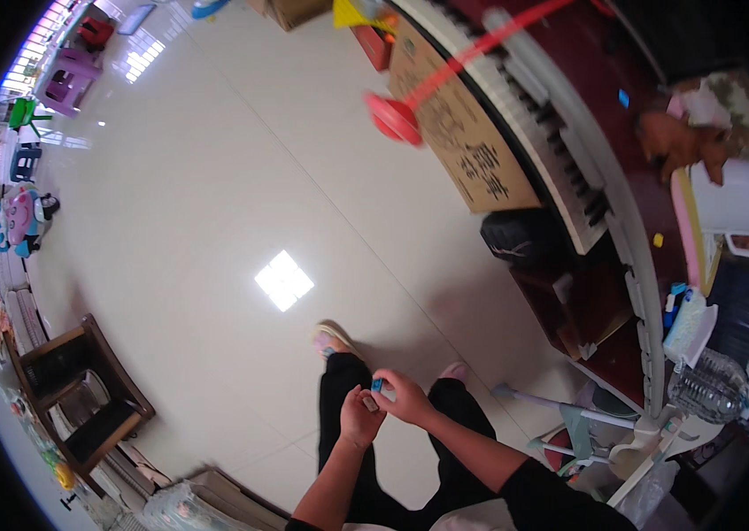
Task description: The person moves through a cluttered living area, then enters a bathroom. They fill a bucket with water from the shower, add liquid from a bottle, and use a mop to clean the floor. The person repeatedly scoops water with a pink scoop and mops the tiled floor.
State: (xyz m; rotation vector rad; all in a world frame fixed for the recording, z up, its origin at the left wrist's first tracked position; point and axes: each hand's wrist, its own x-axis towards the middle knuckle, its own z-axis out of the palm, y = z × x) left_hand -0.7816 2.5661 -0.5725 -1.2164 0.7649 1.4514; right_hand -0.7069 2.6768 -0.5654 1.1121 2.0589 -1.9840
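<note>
Both my hands meet low in front of me, above my black-trousered legs. Between the thumb and fingertips of my right hand (406, 400) is a small blue object (376, 384), too small to name more exactly. My left hand (360, 419) sits just beside it with curled fingers, holding a small pale piece (369, 403) whose kind I cannot make out. The two hands touch or nearly touch at the fingertips. Beneath them lies the glossy tiled floor (228, 219), with my slippered foot (333, 338) ahead of the hands.
On the right stands an electronic keyboard (547, 133) with a cardboard box (457, 126) bearing writing below it. A red long-handled object (396, 119) juts over the floor. A dark wooden chair (85, 398), a ride-on toy (22, 219) and a purple plastic stool (69, 79) line the left.
</note>
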